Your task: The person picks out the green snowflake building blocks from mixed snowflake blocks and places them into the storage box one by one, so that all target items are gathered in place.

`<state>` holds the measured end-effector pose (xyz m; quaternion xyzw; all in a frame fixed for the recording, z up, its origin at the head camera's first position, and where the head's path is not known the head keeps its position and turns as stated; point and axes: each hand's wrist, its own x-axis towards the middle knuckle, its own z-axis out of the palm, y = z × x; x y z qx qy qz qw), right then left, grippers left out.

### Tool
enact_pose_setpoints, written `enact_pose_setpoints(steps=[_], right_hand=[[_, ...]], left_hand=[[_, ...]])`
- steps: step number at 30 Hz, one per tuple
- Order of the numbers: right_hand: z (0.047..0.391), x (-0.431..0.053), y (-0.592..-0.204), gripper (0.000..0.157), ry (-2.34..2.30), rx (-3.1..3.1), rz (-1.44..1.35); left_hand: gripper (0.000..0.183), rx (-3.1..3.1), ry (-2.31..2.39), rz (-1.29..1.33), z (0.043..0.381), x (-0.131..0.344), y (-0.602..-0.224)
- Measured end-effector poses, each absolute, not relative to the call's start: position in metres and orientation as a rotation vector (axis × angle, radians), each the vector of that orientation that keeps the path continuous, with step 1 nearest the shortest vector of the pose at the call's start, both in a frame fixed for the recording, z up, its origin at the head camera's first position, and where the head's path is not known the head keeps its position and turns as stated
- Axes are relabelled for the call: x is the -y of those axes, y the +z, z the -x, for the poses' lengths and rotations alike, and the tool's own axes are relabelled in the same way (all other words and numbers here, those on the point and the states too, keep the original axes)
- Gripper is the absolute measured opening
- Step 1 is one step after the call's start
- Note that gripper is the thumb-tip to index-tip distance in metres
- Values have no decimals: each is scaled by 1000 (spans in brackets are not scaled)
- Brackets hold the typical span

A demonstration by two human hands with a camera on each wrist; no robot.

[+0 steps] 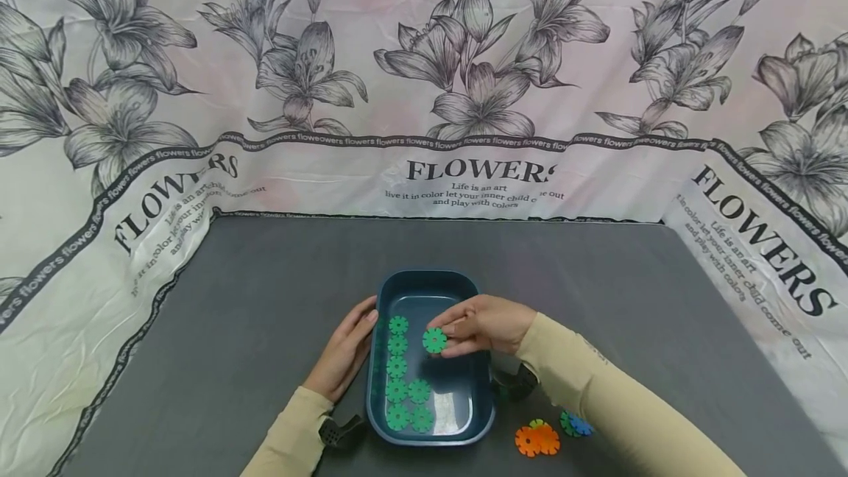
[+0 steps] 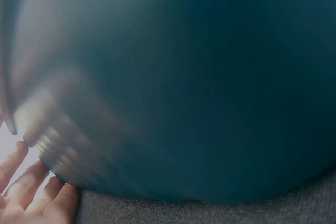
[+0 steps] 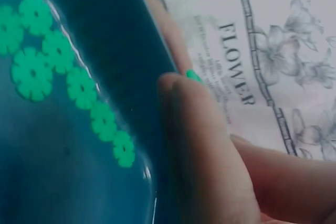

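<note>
A dark blue tray point(image 1: 453, 389) stands on the table, with several green flower-shaped discs point(image 1: 397, 390) lying along its left side and near corner. Over the tray's inside, my right hand point(image 1: 489, 324) pinches one more green flower-shaped disc point(image 1: 434, 340) between thumb and fingers. In the right wrist view only a sliver of that held disc point(image 3: 194, 75) shows past the fingertip. My left hand point(image 1: 346, 350) rests against the outside of the tray's left wall. Its fingers point(image 2: 26, 184) look extended where they touch the wall in the left wrist view.
Right of the tray's near end lie orange discs point(image 1: 537, 439) with a yellow-green one point(image 1: 536, 424) partly under them. Beside these, blue point(image 1: 581, 425) and green point(image 1: 567, 422) discs are partly covered by my right sleeve. A flower-printed cloth point(image 1: 464, 175) borders the grey table point(image 1: 278, 278).
</note>
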<state>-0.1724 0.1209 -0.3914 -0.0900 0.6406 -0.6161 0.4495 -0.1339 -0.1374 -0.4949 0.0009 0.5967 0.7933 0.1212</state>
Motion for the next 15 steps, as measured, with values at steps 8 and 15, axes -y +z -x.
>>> enact_pose_setpoints(steps=[8,15], right_hand=[[189,-97,-402,27,-1308,-1705,198],[187,-82,-413,22,-1208,-1821,120]], left_hand=[[53,-1742,2313,-14,136,137,-496],[51,-1741,2316,-24,135,138,-497]])
